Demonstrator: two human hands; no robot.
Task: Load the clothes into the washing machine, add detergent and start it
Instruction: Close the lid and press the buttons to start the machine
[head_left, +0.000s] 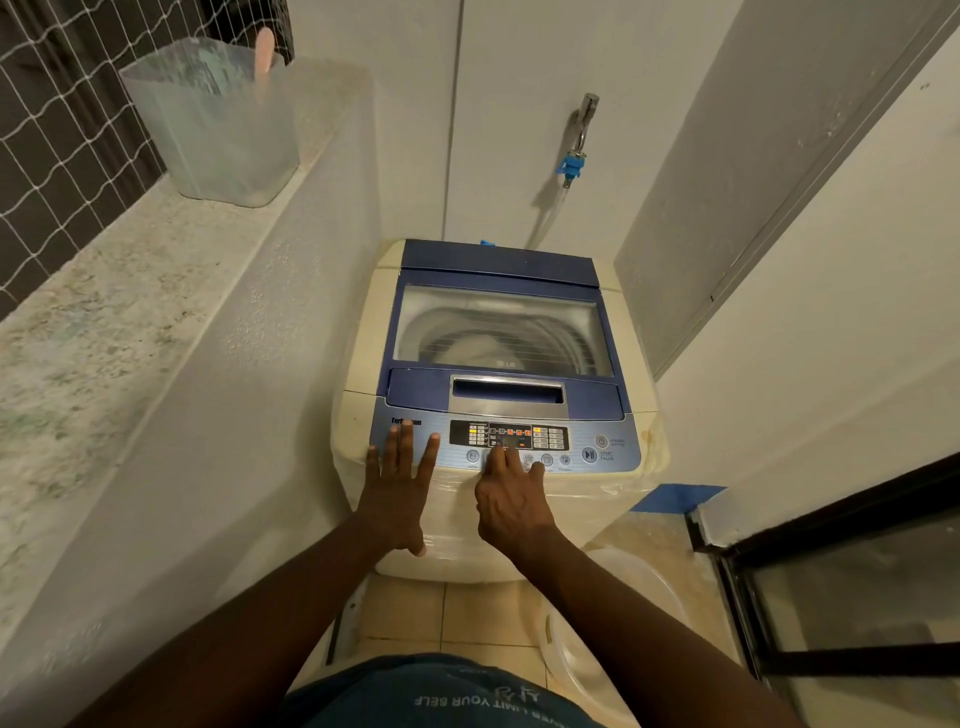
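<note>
Likely the stiff control panel (550, 436) wanted only light presses; left hand (397, 483) lay flat, right hand (511, 501) forefinger extended, gripping nothing.

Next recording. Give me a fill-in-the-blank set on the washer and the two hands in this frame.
1. The washing machine has its lid ____.
2. The left hand lies flat on the ____ end of the control panel.
3. The START/PAUSE button lies to the ____ of the right hand, untouched.
4. The hose connector under the tap is ____.
Missing words: closed; left; right; blue.
</note>
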